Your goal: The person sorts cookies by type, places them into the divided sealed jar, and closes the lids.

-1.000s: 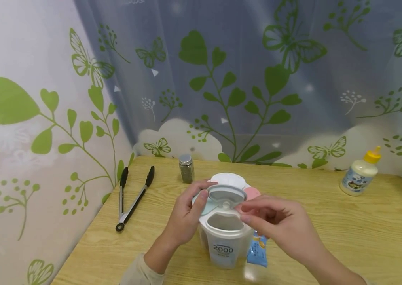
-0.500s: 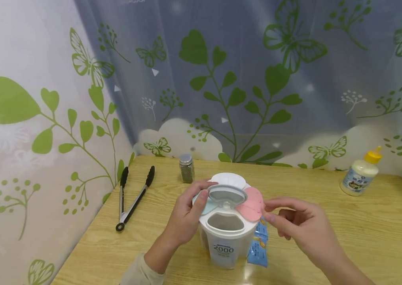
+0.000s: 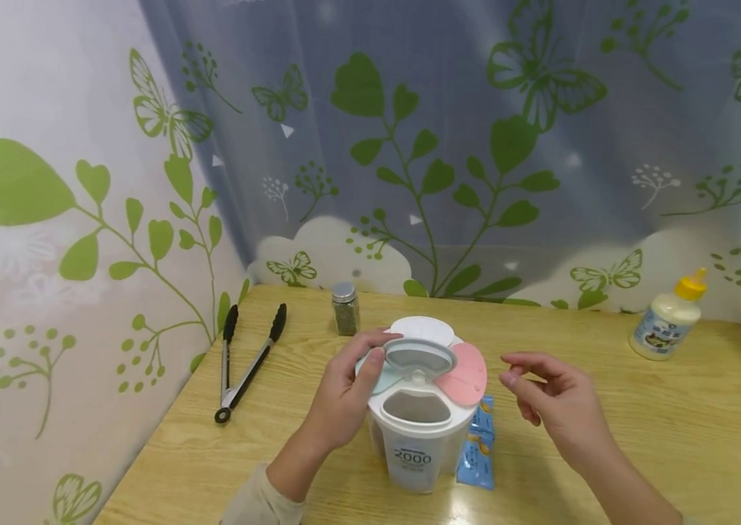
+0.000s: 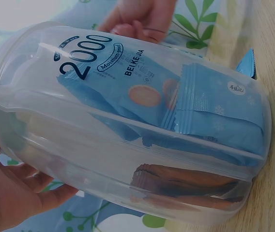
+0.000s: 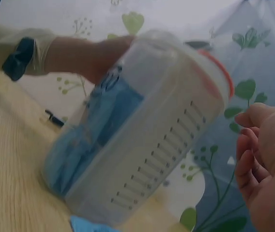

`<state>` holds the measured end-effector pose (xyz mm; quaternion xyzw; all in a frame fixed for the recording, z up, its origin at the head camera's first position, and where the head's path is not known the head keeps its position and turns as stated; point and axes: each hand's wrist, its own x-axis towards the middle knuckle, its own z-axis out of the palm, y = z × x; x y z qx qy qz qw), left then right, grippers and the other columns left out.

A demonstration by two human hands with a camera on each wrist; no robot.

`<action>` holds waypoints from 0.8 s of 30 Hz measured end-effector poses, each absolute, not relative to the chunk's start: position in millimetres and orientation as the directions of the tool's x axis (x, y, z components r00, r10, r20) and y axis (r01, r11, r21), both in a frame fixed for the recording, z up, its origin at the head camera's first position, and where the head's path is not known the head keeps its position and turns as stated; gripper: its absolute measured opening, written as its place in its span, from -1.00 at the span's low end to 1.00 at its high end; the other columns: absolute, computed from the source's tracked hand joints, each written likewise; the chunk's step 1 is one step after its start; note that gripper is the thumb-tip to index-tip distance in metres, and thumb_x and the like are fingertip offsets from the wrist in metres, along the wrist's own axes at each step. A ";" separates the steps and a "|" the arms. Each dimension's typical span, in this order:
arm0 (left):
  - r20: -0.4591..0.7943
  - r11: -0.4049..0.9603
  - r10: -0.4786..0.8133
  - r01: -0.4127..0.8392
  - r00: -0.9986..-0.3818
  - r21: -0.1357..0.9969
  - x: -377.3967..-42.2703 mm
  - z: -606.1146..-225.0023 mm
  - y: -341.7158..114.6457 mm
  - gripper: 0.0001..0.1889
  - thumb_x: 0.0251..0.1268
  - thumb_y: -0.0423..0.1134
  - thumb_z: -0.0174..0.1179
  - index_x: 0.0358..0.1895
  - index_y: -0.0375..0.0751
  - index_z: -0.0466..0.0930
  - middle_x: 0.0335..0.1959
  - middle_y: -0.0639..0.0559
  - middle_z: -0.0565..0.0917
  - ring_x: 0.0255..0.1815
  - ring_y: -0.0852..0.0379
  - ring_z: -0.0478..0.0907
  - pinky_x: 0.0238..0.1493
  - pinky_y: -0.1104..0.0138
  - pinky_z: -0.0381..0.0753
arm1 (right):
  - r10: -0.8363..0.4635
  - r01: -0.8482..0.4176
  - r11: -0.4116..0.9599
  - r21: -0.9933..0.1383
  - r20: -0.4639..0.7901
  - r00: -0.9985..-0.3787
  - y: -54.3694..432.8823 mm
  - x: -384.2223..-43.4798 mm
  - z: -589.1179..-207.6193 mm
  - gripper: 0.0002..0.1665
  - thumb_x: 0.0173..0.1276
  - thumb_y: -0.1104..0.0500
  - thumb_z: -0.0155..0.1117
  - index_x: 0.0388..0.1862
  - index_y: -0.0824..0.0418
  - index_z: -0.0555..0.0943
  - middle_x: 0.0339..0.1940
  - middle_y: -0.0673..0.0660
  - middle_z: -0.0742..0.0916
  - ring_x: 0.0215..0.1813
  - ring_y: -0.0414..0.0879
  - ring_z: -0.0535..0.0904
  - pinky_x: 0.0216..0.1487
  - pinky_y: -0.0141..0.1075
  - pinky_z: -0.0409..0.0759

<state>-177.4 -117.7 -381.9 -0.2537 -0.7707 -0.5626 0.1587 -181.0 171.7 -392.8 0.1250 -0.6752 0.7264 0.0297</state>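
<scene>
A clear plastic storage container (image 3: pixel 413 470) with several compartments stands on the table. Its grey flap (image 3: pixel 420 357) is raised over the front opening, while the pink flap (image 3: pixel 465 375) and white flap (image 3: pixel 420 329) lie flat. My left hand (image 3: pixel 344 390) grips the container's left side near the top, thumb over the pale green flap (image 3: pixel 383 380). Through the wall, the left wrist view shows blue snack packets (image 4: pixel 220 111) and a brown packet (image 4: pixel 186 181). To the right of the pink flap, my right hand (image 3: pixel 557 405) hovers apart, fingers loosely curled around nothing.
Blue packets (image 3: pixel 475 461) lie on the table against the container's right side. Tongs (image 3: pixel 246 375) rest spread at the left, and a spice jar (image 3: pixel 345 312) stands behind. A yellow-capped bottle (image 3: pixel 662 328) is at the far right, before a patterned curtain (image 3: pixel 436 219).
My right hand has moved right, from over the pink flap to its edge and then off it, uncovering the flap and the packets below. The left hand and container stay in place.
</scene>
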 end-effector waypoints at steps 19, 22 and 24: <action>0.537 0.242 0.206 0.574 -0.818 0.782 -177.7 -380.6 -116.7 -0.71 0.59 -0.24 -0.10 0.16 -0.07 0.57 0.24 0.03 0.62 0.45 0.01 0.40 0.46 -0.03 0.35 | -0.224 -0.038 0.333 -0.942 -0.040 -0.974 183.7 -218.2 -461.1 -0.33 0.22 0.11 0.50 0.29 0.24 0.53 0.25 0.26 0.59 -0.62 -0.28 0.30 -0.57 -0.41 0.40; 0.530 0.239 0.205 0.567 -0.823 0.788 -177.5 -380.1 -116.5 -0.71 0.59 -0.24 -0.10 0.16 -0.07 0.57 0.24 0.03 0.62 0.46 0.01 0.40 0.47 -0.03 0.34 | -0.233 -0.069 0.401 -0.914 -0.029 -0.972 185.4 -220.3 -469.7 -0.27 0.18 0.11 0.53 0.32 0.21 0.51 0.30 0.34 0.57 -0.52 -0.22 0.41 -0.49 -0.40 0.50; 0.528 0.239 0.206 0.565 -0.824 0.789 -177.5 -380.6 -116.7 -0.71 0.59 -0.25 -0.10 0.16 -0.07 0.57 0.24 0.02 0.62 0.45 0.00 0.40 0.47 -0.05 0.33 | -0.240 -0.077 0.426 -0.901 -0.031 -0.970 185.4 -220.5 -474.0 -0.25 0.15 0.11 0.55 0.33 0.21 0.51 0.31 0.36 0.56 -0.53 -0.21 0.43 -0.50 -0.40 0.51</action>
